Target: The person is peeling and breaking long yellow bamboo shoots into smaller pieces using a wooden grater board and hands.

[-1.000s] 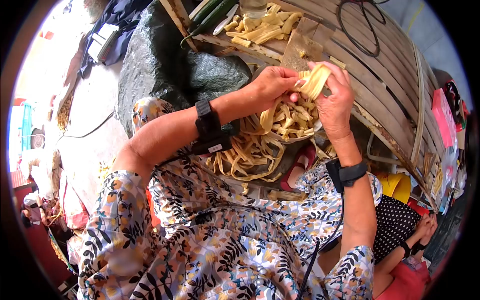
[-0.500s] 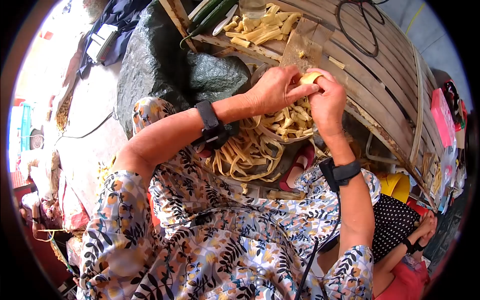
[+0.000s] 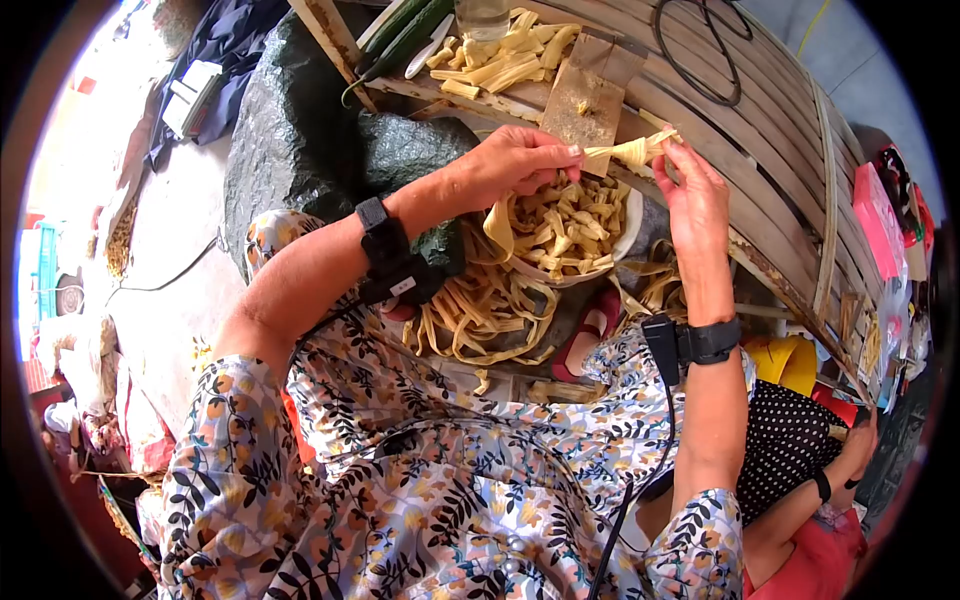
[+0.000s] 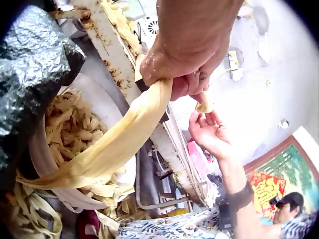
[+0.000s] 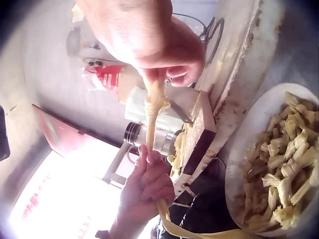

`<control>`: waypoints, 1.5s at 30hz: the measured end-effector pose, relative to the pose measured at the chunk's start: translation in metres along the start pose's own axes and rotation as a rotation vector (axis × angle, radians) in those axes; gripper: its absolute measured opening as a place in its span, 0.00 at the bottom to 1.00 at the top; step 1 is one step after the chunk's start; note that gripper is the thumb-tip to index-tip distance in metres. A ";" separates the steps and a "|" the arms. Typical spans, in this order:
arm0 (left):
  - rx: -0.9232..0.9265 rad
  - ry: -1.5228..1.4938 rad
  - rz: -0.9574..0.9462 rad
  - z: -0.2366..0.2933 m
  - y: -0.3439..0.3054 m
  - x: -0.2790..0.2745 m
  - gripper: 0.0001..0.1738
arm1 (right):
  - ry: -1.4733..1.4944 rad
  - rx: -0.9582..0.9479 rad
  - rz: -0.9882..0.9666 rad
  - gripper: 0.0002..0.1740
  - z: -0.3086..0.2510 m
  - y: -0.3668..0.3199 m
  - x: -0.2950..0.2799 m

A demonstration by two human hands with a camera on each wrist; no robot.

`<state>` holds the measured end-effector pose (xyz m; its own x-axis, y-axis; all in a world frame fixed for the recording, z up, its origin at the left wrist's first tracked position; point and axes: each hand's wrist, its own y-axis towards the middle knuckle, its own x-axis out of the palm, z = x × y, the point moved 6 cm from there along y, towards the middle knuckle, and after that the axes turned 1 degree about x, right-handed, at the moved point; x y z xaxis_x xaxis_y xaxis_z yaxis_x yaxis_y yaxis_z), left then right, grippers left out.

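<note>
A long, flat, pale-yellow strip (image 3: 630, 152) with a knot in it is stretched between my two hands above the basin. My left hand (image 3: 513, 165) grips it on one side of the knot, and the strip's long tail (image 4: 114, 139) hangs down from that hand over the basin. On the other side, my right hand (image 3: 697, 205) pinches the short end beside the knot (image 5: 157, 102). Below, a pale basin (image 3: 632, 222) holds many short knotted pieces (image 3: 565, 235). Loose uncut-looking strips (image 3: 480, 312) lie in a heap beside it, near a red shoe (image 3: 588, 335).
On the slatted bench (image 3: 775, 170) lie a wooden block (image 3: 590, 95), cut yellow pieces (image 3: 510, 68), a glass jar (image 3: 482, 18), cucumbers (image 3: 412, 35) and a black cable (image 3: 735, 75). A dark plastic bag (image 3: 285, 130) bulges at the left. Another person's arms (image 3: 850, 455) show at the right.
My hands were close together, folding and looping the strip. Now they have drawn apart, and the loop has become a tight knot between them. The view has shifted slightly.
</note>
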<state>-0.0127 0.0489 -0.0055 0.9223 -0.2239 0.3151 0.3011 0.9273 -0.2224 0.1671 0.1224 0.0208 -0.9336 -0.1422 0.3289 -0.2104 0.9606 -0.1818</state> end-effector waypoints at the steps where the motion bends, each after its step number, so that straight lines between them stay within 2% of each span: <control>1: -0.012 -0.043 -0.024 0.001 0.000 -0.001 0.17 | -0.016 0.000 -0.031 0.16 -0.001 0.001 0.001; 5: -0.077 -0.248 -0.194 -0.004 -0.002 0.002 0.17 | -0.154 0.113 -0.247 0.19 0.000 -0.009 0.024; 7: -0.128 -0.231 -0.200 -0.004 -0.005 0.006 0.17 | -0.285 0.147 -0.361 0.20 0.006 -0.017 0.037; 11: -0.160 -0.262 -0.255 -0.008 -0.003 0.003 0.17 | -0.214 0.074 -0.447 0.12 0.019 -0.007 0.035; 12: -0.157 -0.249 -0.249 -0.007 -0.003 0.002 0.17 | -0.199 0.051 -0.381 0.10 0.016 -0.007 0.034; 15: -0.152 -0.212 -0.248 -0.007 -0.002 -0.004 0.17 | -0.255 0.100 -0.339 0.12 0.009 -0.009 0.033; 17: -0.157 -0.189 -0.260 -0.013 -0.002 -0.010 0.16 | -0.386 0.055 -0.356 0.19 0.009 -0.008 0.032; 20: 0.080 0.341 -0.110 0.000 -0.003 -0.008 0.16 | -0.553 0.026 -0.370 0.25 0.012 -0.009 0.033; 21: 0.098 0.413 -0.124 0.002 0.000 -0.005 0.16 | -0.568 0.083 -0.374 0.24 0.017 -0.011 0.038; 23: 0.130 0.549 -0.152 0.006 0.006 0.002 0.16 | -0.599 0.036 -0.407 0.23 0.024 -0.014 0.046; 26: 0.097 0.459 -0.121 0.015 0.001 0.008 0.16 | -0.851 -0.309 -0.308 0.22 0.007 -0.008 0.042; 29: 0.057 0.320 -0.111 0.012 0.000 0.007 0.16 | -0.724 -0.323 -0.149 0.21 -0.003 -0.009 0.037; 35: 0.031 0.205 -0.098 0.009 -0.001 0.006 0.16 | -0.620 -0.268 -0.135 0.20 -0.008 -0.007 0.032; 39: 0.057 0.282 -0.088 0.018 -0.004 0.003 0.16 | -0.510 -0.016 -0.276 0.19 -0.002 -0.002 0.032; 41: 0.076 0.255 -0.087 0.015 -0.001 0.000 0.15 | -0.395 0.111 -0.368 0.22 0.008 -0.009 0.042; 42: 0.087 0.242 -0.084 0.017 0.000 -0.001 0.15 | -0.409 0.125 -0.436 0.27 0.013 -0.012 0.048; 45: 0.074 0.259 -0.079 0.020 0.001 0.000 0.15 | -0.198 0.105 -0.465 0.15 0.026 -0.007 0.056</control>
<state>-0.0175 0.0554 0.0128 0.9305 -0.3572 0.0809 0.3653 0.9210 -0.1356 0.1092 0.1012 0.0163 -0.7690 -0.6011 0.2176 -0.6352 0.7570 -0.1534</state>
